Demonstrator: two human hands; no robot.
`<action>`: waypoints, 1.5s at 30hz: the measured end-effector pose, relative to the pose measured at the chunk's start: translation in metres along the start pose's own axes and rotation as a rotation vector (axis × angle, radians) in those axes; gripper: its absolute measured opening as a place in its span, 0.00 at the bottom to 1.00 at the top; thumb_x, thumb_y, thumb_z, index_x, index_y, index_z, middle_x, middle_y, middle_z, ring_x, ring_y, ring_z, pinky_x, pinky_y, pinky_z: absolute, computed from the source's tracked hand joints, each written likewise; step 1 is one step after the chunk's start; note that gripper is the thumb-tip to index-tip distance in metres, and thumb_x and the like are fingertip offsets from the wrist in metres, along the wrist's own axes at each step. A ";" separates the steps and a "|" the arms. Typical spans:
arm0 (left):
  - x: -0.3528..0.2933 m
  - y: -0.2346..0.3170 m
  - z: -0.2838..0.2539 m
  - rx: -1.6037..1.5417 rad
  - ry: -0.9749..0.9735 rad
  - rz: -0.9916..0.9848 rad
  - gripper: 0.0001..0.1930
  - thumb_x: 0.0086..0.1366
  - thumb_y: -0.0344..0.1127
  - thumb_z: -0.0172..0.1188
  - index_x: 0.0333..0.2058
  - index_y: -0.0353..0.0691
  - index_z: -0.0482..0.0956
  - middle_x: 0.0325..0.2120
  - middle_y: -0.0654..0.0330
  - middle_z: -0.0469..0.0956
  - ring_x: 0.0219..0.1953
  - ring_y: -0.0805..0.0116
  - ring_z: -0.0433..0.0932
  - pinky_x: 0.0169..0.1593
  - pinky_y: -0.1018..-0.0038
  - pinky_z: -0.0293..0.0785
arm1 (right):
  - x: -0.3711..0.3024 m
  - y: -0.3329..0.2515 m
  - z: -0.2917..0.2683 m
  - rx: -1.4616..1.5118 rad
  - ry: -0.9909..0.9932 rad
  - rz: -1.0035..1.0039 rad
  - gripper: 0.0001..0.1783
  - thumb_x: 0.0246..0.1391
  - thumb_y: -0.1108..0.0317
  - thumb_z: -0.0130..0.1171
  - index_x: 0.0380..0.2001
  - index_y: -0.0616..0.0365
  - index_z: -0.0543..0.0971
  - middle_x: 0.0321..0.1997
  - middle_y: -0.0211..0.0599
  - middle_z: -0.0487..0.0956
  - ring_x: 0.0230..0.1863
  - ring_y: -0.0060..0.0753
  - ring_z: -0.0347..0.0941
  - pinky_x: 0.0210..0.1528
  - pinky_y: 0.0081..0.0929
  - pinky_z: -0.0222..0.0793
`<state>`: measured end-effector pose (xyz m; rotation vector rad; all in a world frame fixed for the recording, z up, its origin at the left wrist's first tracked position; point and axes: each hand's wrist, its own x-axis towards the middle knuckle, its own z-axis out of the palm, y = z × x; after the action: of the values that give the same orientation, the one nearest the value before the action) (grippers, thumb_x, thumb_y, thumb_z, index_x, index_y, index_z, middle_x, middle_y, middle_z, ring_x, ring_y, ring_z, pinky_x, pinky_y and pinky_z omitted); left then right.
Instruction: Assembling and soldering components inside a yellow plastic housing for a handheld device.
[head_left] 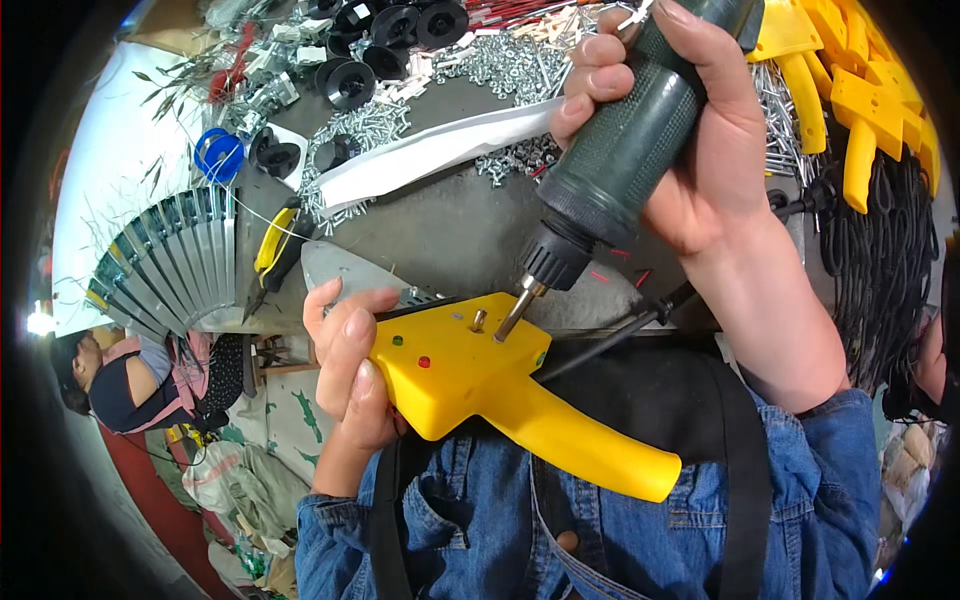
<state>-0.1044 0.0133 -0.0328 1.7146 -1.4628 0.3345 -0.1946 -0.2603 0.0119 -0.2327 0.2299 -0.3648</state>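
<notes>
My left hand (352,365) is closed round the left end of a yellow plastic tool housing (440,380) with a curved handle (590,435) pointing lower right. The housing has a red dot, a green dot and a small brass-coloured post on top. In my right hand (715,130) is a dark green electric screwdriver (630,140), tilted, its bit meeting the housing's top face beside the post. Whether a screw sits under the tip I cannot make out. A grey metal plate (345,268) with a rounded edge lies just beyond the housing; whether they are joined is hidden.
A long white strip (430,160) runs from near my right fingers across the bench. Screws (510,65), black discs (395,28), yellow-handled pliers (275,250) and a fan of metal blades (175,255) lie around. At right are yellow housings (870,110) and black cords (880,270). Another person (140,380) sits at left.
</notes>
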 end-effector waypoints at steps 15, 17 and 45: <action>-0.003 -0.008 0.009 0.086 0.121 0.253 0.23 0.67 0.29 0.55 0.59 0.40 0.62 0.54 0.41 0.72 0.37 0.45 0.82 0.52 0.39 0.72 | 0.035 0.007 0.005 -0.064 -0.462 0.168 0.21 0.57 0.53 0.63 0.45 0.57 0.76 0.32 0.33 0.79 0.30 0.26 0.76 0.41 0.36 0.73; -0.002 -0.008 0.013 0.056 0.189 0.291 0.22 0.67 0.30 0.56 0.58 0.40 0.62 0.54 0.41 0.73 0.37 0.46 0.82 0.51 0.39 0.71 | 0.045 0.005 -0.005 0.014 -0.623 0.278 0.24 0.56 0.51 0.63 0.48 0.56 0.75 0.32 0.32 0.79 0.30 0.24 0.75 0.43 0.33 0.71; 0.060 -0.012 0.006 0.105 -0.396 -0.114 0.39 0.41 0.41 0.74 0.56 0.43 0.74 0.39 0.55 0.77 0.45 0.52 0.75 0.51 0.60 0.69 | -0.111 -0.110 -0.039 -2.447 0.022 -0.897 0.23 0.48 0.65 0.69 0.49 0.58 0.78 0.48 0.41 0.80 0.54 0.48 0.72 0.59 0.40 0.64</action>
<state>-0.0779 -0.0322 -0.0013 2.0233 -1.6375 0.0077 -0.3411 -0.3252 0.0238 -2.8084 0.4848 -0.7948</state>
